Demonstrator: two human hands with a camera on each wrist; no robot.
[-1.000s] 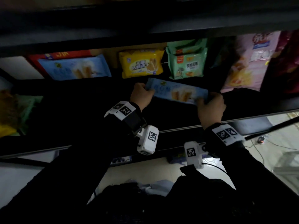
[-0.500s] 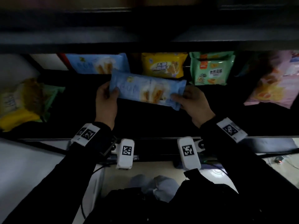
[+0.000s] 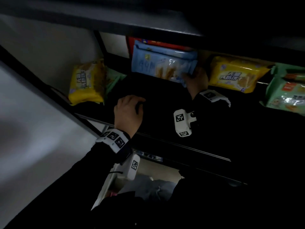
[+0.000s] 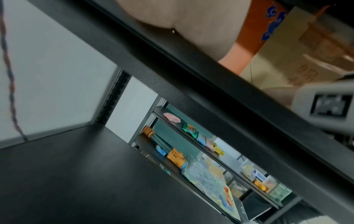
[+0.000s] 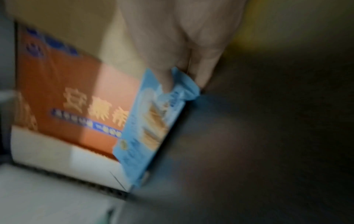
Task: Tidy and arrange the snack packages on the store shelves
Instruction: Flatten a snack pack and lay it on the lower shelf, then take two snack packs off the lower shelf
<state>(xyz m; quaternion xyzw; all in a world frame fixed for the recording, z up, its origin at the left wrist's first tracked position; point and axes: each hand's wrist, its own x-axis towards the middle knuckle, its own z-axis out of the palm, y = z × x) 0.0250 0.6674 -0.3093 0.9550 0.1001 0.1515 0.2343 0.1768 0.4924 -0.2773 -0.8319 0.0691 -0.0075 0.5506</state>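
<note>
Counting what's on this shelf: two yellow biscuit packs, one lying at the far left and one to the right, one green snack bag at the right edge, another greenish bag tucked behind the left yellow one, and one light blue wafer pack standing on its long edge at the back. Right behind the blue pack there's a red-orange carton with gold lettering, cardboard with a white bottom band. The right hand is pinching the blue pack's crimped right end, thumb on the front and fingers behind, clearest in the right wrist view, though that one is pretty blurry. The left hand holds nothing, fingers loosely curled, hovering over or resting on the shelf's front part, can't tell which. The shelf is matte black, flat, with a thin metal front lip, and another dark board sits just above it. All the packs are glossy, crinkly plastic. A pale grey-white side panel closes off the left end. The lighting is really dim. In the left wrist view there's another rack across the room with assorted colourful items on it.
</note>
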